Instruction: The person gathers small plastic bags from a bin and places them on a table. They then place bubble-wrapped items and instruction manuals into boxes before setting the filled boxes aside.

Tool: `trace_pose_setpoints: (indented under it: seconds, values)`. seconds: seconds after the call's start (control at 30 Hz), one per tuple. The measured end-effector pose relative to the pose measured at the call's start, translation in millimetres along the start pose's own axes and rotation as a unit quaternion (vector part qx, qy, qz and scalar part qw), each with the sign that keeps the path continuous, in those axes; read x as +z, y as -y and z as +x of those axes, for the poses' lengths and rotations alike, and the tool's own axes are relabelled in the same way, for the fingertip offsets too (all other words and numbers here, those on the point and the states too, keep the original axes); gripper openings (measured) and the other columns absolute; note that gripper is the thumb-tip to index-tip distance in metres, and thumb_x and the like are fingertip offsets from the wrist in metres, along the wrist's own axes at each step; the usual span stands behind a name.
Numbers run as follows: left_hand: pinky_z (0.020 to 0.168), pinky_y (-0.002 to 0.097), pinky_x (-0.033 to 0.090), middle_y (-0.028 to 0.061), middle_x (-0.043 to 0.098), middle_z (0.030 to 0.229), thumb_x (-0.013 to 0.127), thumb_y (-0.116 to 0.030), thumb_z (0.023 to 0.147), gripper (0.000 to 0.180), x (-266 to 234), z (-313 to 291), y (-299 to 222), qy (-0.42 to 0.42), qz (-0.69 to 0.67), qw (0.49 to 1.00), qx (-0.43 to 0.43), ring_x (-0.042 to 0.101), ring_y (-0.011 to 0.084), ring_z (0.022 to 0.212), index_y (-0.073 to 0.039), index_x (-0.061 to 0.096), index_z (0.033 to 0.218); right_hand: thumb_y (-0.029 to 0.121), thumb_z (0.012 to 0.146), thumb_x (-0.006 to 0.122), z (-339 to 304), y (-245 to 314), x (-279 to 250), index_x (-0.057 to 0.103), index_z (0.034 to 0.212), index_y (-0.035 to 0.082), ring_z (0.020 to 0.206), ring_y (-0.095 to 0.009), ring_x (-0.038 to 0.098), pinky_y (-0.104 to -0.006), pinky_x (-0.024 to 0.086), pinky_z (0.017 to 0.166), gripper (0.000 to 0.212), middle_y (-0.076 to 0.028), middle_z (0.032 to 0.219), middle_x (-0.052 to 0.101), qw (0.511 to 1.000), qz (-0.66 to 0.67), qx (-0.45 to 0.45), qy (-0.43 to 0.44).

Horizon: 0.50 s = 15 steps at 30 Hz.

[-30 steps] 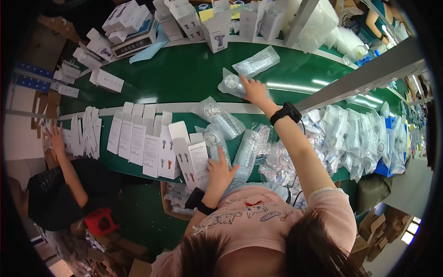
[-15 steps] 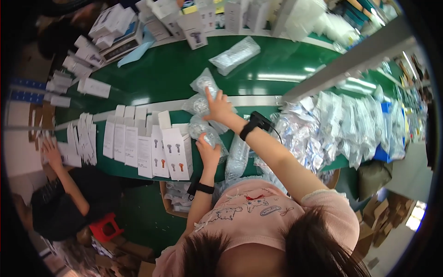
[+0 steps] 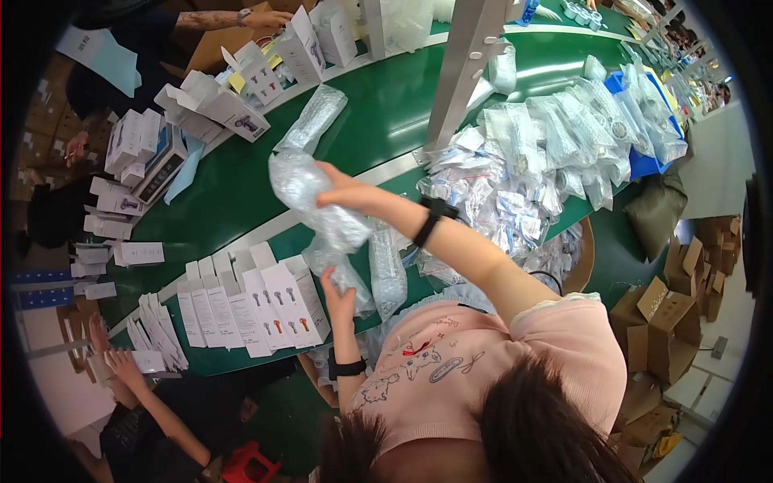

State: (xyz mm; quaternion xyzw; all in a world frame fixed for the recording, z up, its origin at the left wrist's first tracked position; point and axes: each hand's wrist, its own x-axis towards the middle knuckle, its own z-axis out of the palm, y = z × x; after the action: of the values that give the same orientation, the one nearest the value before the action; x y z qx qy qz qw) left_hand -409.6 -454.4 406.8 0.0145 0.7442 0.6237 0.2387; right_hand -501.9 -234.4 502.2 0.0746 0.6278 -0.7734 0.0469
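Observation:
My right hand (image 3: pixel 342 191) reaches across the green bench and grips a clear bubble-wrapped package (image 3: pixel 296 179), its fingers on the right side of the wrap. What lies inside the wrap cannot be made out. My left hand (image 3: pixel 340 299) is closer to me, its fingers curled against another bubble-wrapped package (image 3: pixel 328 264). More wrap lies between the two hands, so the packages overlap. Beyond my right hand, a further bubble-wrapped package (image 3: pixel 318 117) slants across the bench. One more wrapped package (image 3: pixel 387 274) lies right of my left hand.
White printed boxes (image 3: pixel 282 302) stand in a row to the left. A large heap of bagged goods (image 3: pixel 503 181) covers the right, beside a blue bin (image 3: pixel 644 163). A grey post (image 3: pixel 463 76) rises from the bench. Co-workers' hands (image 3: pixel 125 366) show at left and far left.
The view has turned, shifting the bench in the picture. My right hand now grips a wrapped package and has moved it toward the one farther off. My left hand stays by the near package.

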Motion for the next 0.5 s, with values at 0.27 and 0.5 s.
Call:
trace_pose_setpoints:
  seconds: [0.27, 0.5]
  values:
    - [0.093, 0.0466, 0.031, 0.0361, 0.013, 0.128, 0.074, -0.033, 0.057, 0.087, 85, -15, -51, -0.015, 0.408, 0.913, -0.024, 0.022, 0.0474, 0.118, -0.005, 0.027, 0.126, 0.007, 0.05, 0.057, -204, 32, -87, 0.028, 0.131, 0.003, 0.112, -0.022, 0.043, -0.0319, 0.03, 0.097, 0.085, -0.013, 0.122, 0.044, 0.974, 0.218, 0.037, 0.042]
    - [0.08, 0.0502, 0.039, 0.0327, 0.021, 0.119, 0.071, -0.031, 0.059, 0.082, 123, 30, -67, -0.013, 0.484, 0.875, 0.024, 0.032, 0.0457, 0.104, -0.006, 0.027, 0.123, 0.017, 0.058, 0.058, -303, 30, -85, 0.035, 0.126, -0.001, 0.105, -0.029, 0.049, -0.0376, 0.04, 0.091, 0.074, -0.018, 0.118, 0.048, 0.868, 0.449, -0.005, -0.212]
